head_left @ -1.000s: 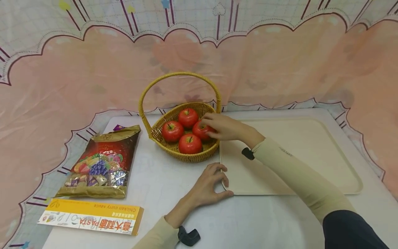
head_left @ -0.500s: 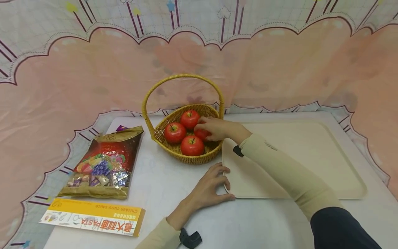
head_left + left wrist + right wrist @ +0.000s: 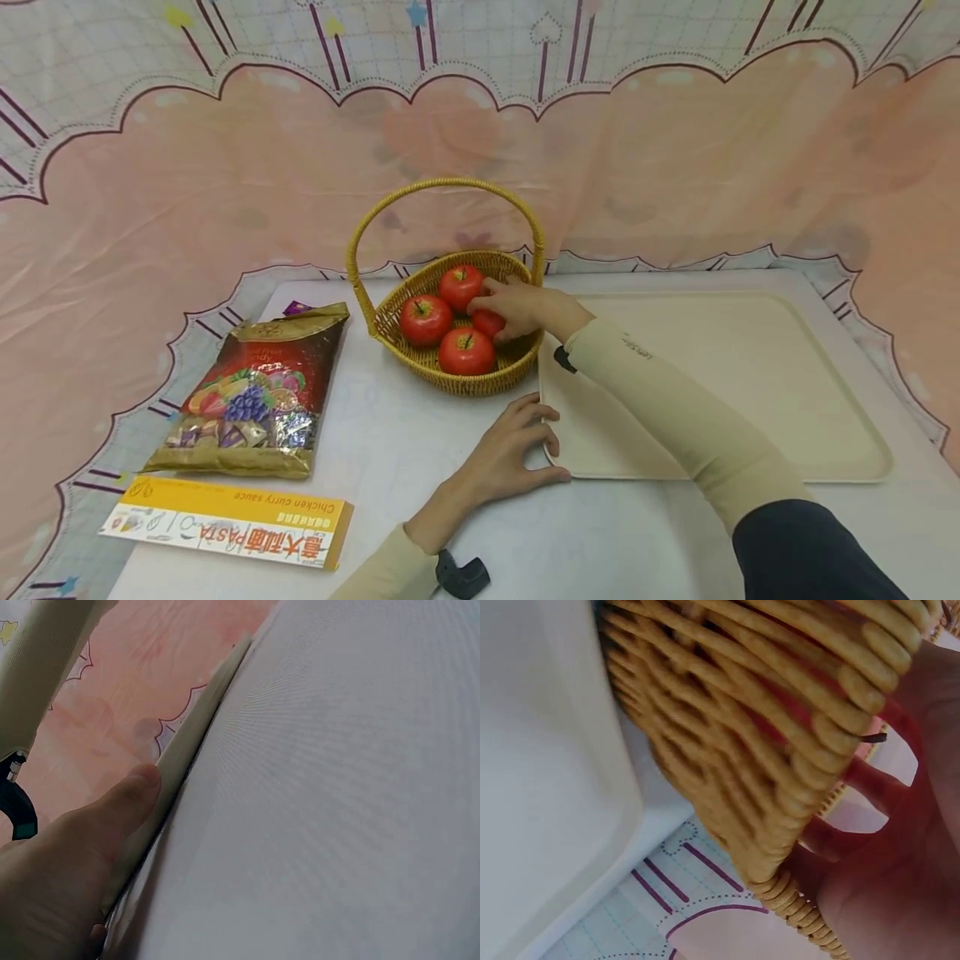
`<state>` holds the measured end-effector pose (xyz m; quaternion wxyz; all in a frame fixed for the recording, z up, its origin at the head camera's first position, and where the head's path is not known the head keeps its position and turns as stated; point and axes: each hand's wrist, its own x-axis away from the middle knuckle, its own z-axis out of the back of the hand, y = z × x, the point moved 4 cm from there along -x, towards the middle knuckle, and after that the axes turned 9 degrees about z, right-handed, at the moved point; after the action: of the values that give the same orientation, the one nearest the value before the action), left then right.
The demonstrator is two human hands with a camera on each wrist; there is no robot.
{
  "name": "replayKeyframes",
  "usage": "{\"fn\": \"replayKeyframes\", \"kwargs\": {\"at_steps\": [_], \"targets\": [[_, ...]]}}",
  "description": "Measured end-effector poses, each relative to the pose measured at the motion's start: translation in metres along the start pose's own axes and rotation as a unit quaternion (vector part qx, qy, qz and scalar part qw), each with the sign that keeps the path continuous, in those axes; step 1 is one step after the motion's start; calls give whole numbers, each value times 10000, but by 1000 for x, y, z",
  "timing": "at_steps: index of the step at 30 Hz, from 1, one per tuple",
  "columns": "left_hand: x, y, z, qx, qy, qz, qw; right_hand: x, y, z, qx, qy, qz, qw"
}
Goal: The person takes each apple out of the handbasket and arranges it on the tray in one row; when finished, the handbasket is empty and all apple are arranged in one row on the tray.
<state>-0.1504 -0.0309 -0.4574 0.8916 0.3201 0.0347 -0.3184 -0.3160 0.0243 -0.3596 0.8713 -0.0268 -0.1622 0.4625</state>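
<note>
Right hand (image 3: 531,307): reached into the basket (image 3: 450,379) at its 3 o'clock side, fingers curled round one apple and grasping it; fingertips partly hidden by wicker in the right wrist view.

Held apple (image 3: 486,322): inside the basket at 3 o'clock, mostly covered by the hand, low among the others.

Other apples: lying untouched in the same basket, namely the 12 o'clock apple (image 3: 461,287), the 9 o'clock apple (image 3: 426,320) and the 6 o'clock apple (image 3: 467,351).

Left hand (image 3: 510,454): gripping the tray (image 3: 787,400) at its 8 o'clock corner, fingers bent over the rim, thumb by the near edge.

Tray: flat on the tabletop (image 3: 420,467), bare where visible, just beside the basket toward its 4 o'clock; crossed overhead by the right sleeve (image 3: 675,408).

Further off: candy bag (image 3: 255,400) between the basket's 8 and 9 o'clock, pasta box (image 3: 225,521) at the bag's 6 o'clock; cannot tell whether touching.

Just changed: right-hand fingers closed in farther, with less red showing than a second ago; left-hand hold on the tray unchanged.

Meaning: probably a firmer grasp now, judging by the coverage; no lift yet visible, with all four apples within the basket.
</note>
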Motion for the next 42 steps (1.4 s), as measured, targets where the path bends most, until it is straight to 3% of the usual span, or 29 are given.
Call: {"fn": "replayKeyframes", "kwargs": {"at_steps": [6,13,18,28,36,42], "targets": [[0,0,-1,52,-67,49,10000,-4,2,-1,-180,-65,127,9997],[1,-1,-1,59,-115,171,9998,-5,2,-6,-443,-96,4,9990],[1,0,0,67,-79,165,9998,-5,2,-5,-430,-20,99,9990],[-1,2,2,20,-142,230,9996,-1,-1,-4,-286,-167,-179,9993],[-5,2,5,5,-166,298,9994,7,-4,9,-215,166,131,9995],[-6,4,5,42,-153,255,9995,16,-5,13,-581,412,249,9971]]}}
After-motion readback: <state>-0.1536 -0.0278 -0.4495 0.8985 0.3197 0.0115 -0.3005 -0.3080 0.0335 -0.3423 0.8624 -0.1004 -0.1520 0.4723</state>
